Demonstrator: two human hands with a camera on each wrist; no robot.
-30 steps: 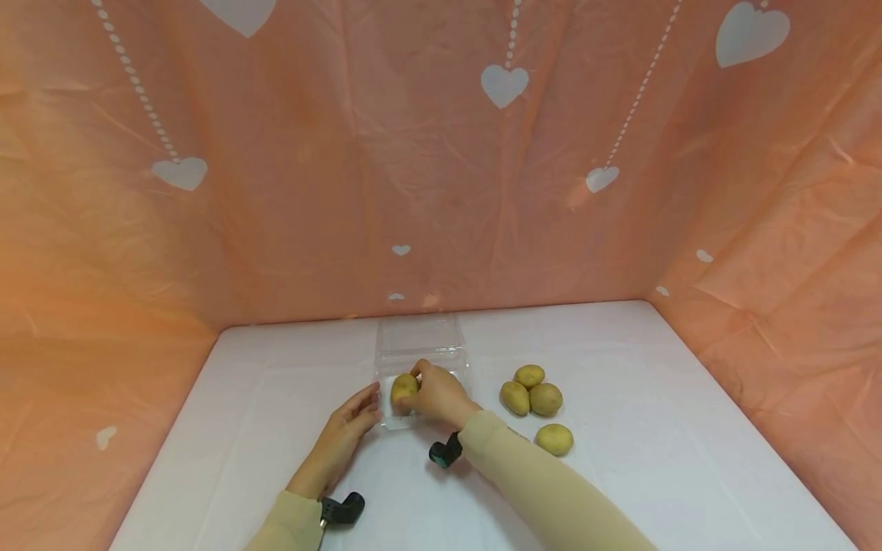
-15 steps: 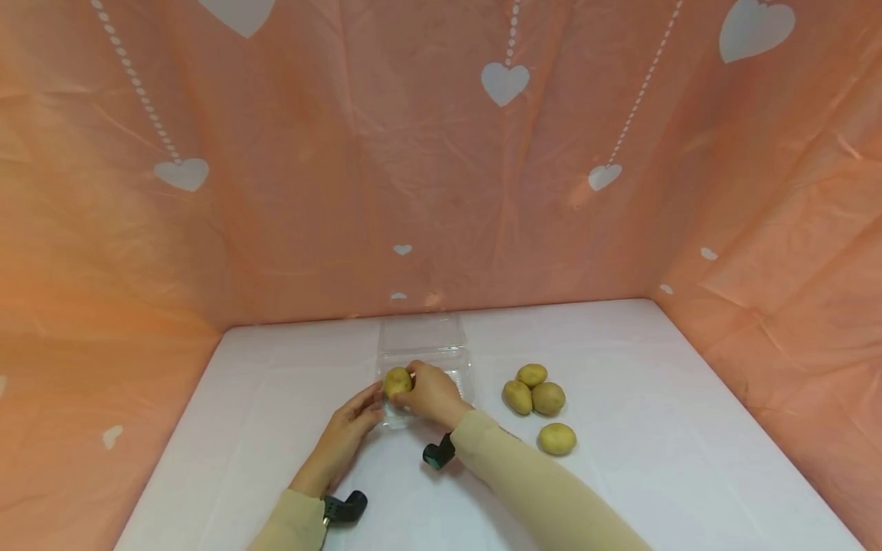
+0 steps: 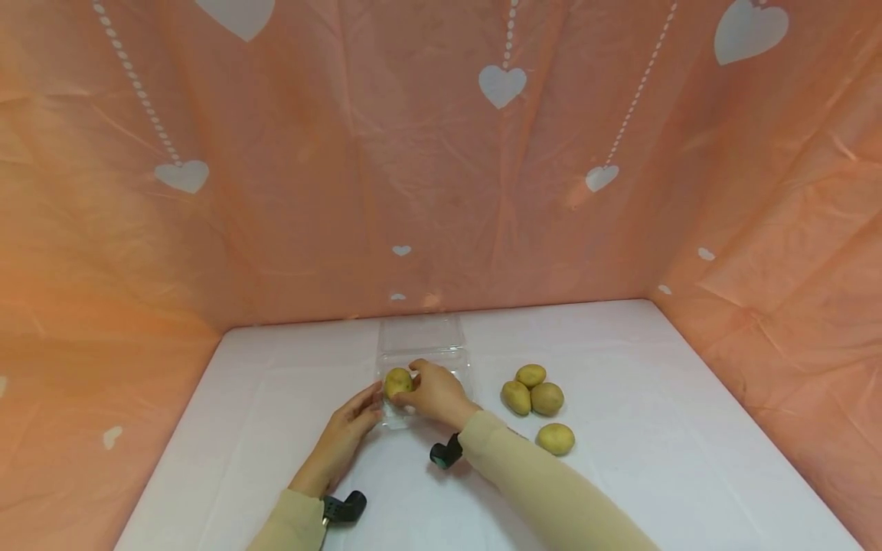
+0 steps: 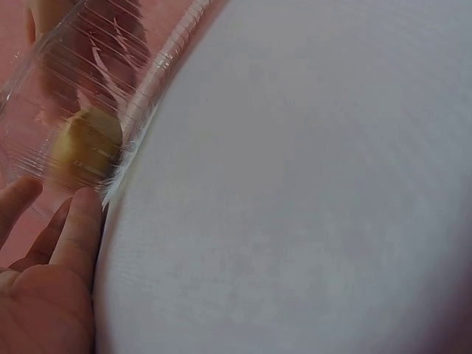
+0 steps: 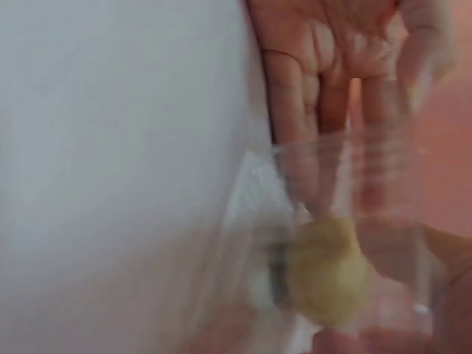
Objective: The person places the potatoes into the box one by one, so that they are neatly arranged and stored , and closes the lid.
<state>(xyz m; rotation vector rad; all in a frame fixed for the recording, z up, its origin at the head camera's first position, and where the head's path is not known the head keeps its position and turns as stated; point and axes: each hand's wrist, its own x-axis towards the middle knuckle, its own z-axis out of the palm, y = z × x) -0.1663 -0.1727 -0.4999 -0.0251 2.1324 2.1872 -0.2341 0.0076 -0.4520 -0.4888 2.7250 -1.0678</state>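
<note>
In the head view, my right hand [image 3: 439, 396] reaches into a clear plastic clamshell container [image 3: 460, 360], thumb and fingers curled at the right side of a yellow potato [image 3: 397, 383]. The potato sits toward the container's left side. My left hand [image 3: 344, 430] rests with extended fingertips at the container's left wall. In the left wrist view, the potato [image 4: 90, 146] shows through the ribbed plastic, just past the left hand's fingers [image 4: 77, 232]. The right wrist view is blurred; the potato [image 5: 328, 274] appears through the clear wall, below the left hand's fingers [image 5: 293, 103].
The container's lid [image 3: 420, 334] lies folded open toward the back. Right of the container, several loose potatoes [image 3: 547, 399] lie on the white table [image 3: 661, 459], one nearer the front. Orange heart-patterned cloth [image 3: 441, 191] encloses the back and sides.
The potato has shifted slightly left and away from me inside the container, with the right hand at it. The left hand has stayed almost still at the container's side.
</note>
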